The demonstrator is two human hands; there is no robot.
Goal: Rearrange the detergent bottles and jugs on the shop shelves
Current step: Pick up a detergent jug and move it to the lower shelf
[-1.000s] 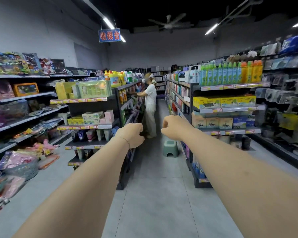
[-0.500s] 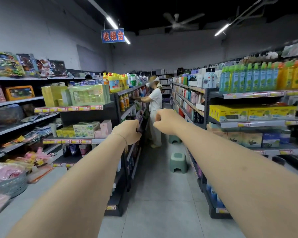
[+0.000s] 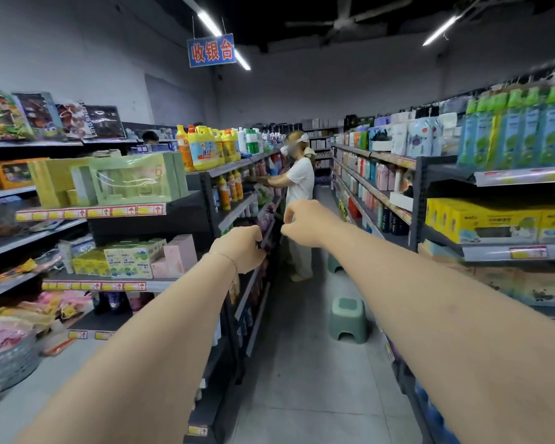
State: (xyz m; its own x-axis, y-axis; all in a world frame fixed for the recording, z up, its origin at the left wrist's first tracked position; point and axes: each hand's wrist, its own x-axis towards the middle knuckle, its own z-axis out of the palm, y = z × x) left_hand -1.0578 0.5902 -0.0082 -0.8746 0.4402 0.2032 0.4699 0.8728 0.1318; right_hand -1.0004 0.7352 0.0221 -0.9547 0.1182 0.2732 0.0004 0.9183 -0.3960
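Observation:
Both my arms stretch forward down a shop aisle. My left hand [image 3: 242, 248] is a loose fist beside the end post of the left shelf unit [image 3: 205, 184], holding nothing. My right hand [image 3: 305, 224] is also curled shut and empty, over the aisle. Yellow detergent jugs [image 3: 202, 149] stand on the left unit's top shelf, with orange bottles [image 3: 229, 190] one shelf lower. Green and blue bottles [image 3: 519, 129] line the top right shelf.
A person in white [image 3: 298, 200] stands further down the aisle, reaching into the left shelves. Two green step stools [image 3: 348, 318] sit on the floor near the right shelving [image 3: 417, 200]. Yellow boxes [image 3: 494, 219] fill a right shelf. A blue sign [image 3: 211, 51] hangs overhead.
I have moved forward into the aisle between the shelf units; the shelves and the person look closer. Both hands stay closed and raised.

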